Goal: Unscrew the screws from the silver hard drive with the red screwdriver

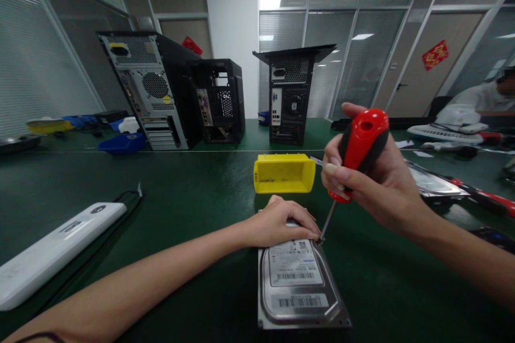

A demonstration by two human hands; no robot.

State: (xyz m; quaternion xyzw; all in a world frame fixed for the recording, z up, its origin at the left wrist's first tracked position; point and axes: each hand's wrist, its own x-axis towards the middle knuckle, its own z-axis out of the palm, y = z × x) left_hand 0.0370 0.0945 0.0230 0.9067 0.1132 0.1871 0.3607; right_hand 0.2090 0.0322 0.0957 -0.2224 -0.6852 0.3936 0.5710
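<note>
**Screwdriver tip at the corner of the hard drive**

We press our left hand (281, 222) flat on the far end of the hard drive (298, 284), fingers together, pinning it to the green worktop (181, 198). Our right hand (370, 177) is clamped around the red and black handle of the screwdriver (354, 155), whose shaft slants down to the drive's far right corner, just beside our left fingertips. Beyond the left hand sits a yellow bin (284, 173); well to its left lies a white device (52, 252).
</note>
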